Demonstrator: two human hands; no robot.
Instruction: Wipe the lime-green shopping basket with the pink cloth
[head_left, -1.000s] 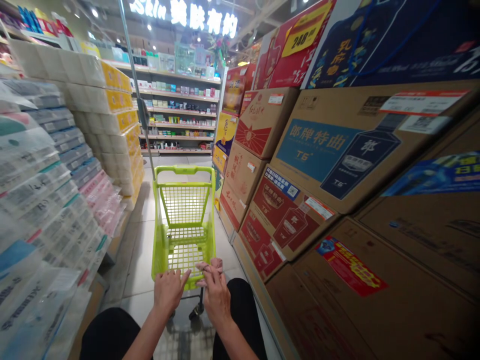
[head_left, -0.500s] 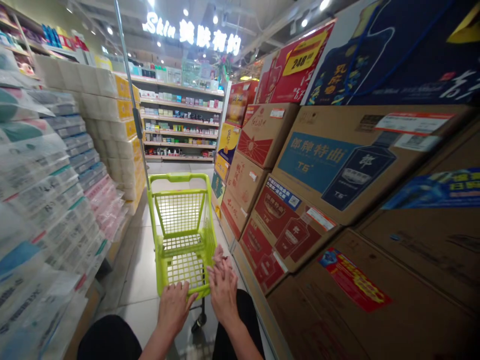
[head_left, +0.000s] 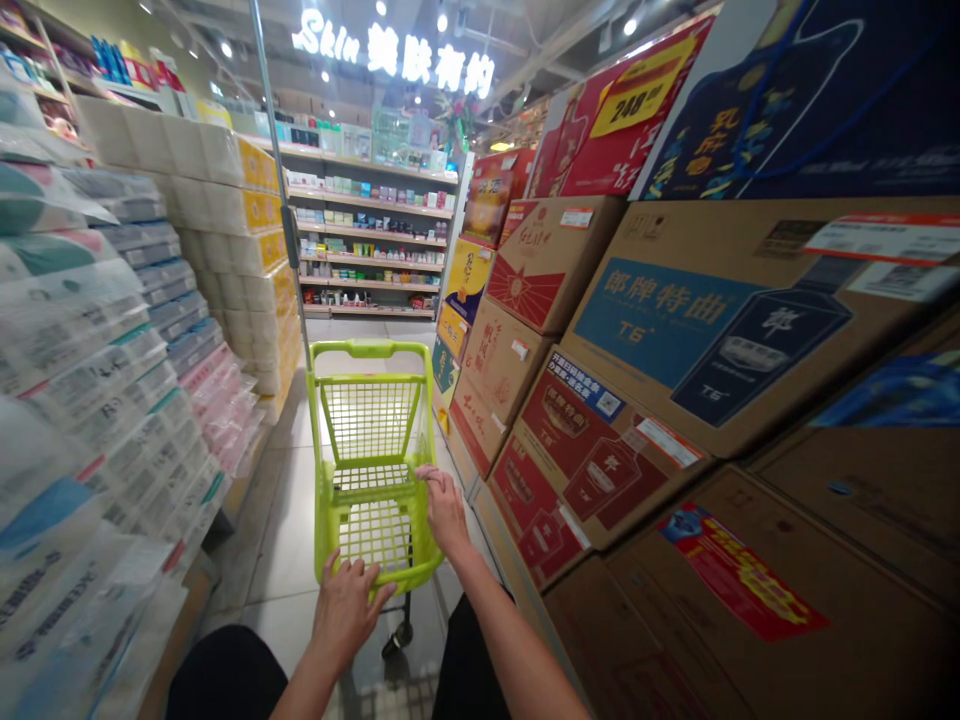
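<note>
A lime-green plastic shopping cart (head_left: 375, 378) with a grid basket stands right before me, a thin metal pole rising from its far left corner. My left hand (head_left: 345, 605) holds the basket's near rim, fingers over the edge and thumb apart. Over on the basket's right side, my right hand (head_left: 448, 515) has its fingers closed on a small pinkish cloth (head_left: 429, 472), pressed against the side rim. Most of the cloth is hidden by the fingers. Nothing lies in the visible part of the basket.
Stacked liquor cartons (head_left: 667, 315) wall the right side. Plastic-wrapped paper packs (head_left: 90, 330) and white-and-yellow bundles (head_left: 225, 200) are piled at left. A tiled aisle (head_left: 277, 510) runs between them to cosmetics shelves (head_left: 375, 225) under a lit sign. One black caster (head_left: 396, 640) shows beneath the cart.
My right hand has moved forward with the pinkish cloth, from the near right corner along the basket's right rim. My left hand stays at the near rim. The view has shifted slightly.
</note>
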